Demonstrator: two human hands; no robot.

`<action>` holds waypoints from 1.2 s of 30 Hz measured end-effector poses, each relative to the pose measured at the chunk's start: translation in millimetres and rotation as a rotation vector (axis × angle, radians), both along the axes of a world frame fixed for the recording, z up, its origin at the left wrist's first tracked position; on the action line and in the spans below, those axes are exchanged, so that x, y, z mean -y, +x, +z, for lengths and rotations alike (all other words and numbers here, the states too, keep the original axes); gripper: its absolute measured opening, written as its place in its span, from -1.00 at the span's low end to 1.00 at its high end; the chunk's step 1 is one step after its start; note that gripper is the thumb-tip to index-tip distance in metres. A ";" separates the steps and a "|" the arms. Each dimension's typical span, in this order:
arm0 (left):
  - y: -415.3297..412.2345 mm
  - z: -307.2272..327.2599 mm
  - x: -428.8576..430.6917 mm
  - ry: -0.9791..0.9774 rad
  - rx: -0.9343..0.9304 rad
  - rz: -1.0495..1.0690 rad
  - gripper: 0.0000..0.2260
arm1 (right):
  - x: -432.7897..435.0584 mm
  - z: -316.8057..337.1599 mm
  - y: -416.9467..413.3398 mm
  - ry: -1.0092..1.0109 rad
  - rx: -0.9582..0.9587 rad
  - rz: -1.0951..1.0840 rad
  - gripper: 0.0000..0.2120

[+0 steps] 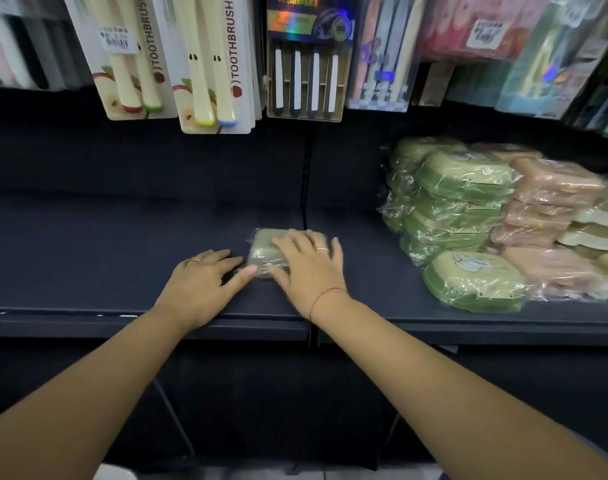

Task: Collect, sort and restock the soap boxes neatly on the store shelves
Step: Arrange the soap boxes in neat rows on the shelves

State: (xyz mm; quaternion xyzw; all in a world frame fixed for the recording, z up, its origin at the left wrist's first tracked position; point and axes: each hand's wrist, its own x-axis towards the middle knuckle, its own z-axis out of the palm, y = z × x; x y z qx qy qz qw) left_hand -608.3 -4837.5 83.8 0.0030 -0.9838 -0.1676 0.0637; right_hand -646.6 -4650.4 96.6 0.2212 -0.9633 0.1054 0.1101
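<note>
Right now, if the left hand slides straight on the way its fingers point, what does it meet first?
The wrapped green soap box under the right hand. The left hand lies flat on the shelf, fingertips just short of the box, thumb seemingly touching its wrap.

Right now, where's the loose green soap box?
Head view, centre of the dark shelf: the green soap box lies under the right hand, with the left hand at its left edge, left of the wrapped stacks.

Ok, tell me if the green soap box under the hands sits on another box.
No, the green soap box lies alone, flat on the dark shelf, apart from the stacked boxes.
</note>
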 end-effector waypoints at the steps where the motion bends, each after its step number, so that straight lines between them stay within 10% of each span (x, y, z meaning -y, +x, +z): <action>1: -0.6 -0.2 -0.2 -0.024 0.021 0.004 -0.07 | -10.0 -0.1 -11.2 0.001 -0.033 -0.046 -0.59; 24: -4.6 1.3 -2.3 -0.167 0.188 0.000 -0.22 | -73.3 -5.8 -174.3 -0.077 0.047 -0.268 -0.47; 30: 6.7 -2.4 -1.1 -0.048 0.007 0.050 -0.44 | -46.1 0.3 -88.0 -0.217 0.111 -0.158 -0.37; 36: 118.0 -23.4 0.2 0.030 -0.449 -0.110 -0.62 | -4.6 -31.4 111.7 -0.437 0.134 0.476 -0.41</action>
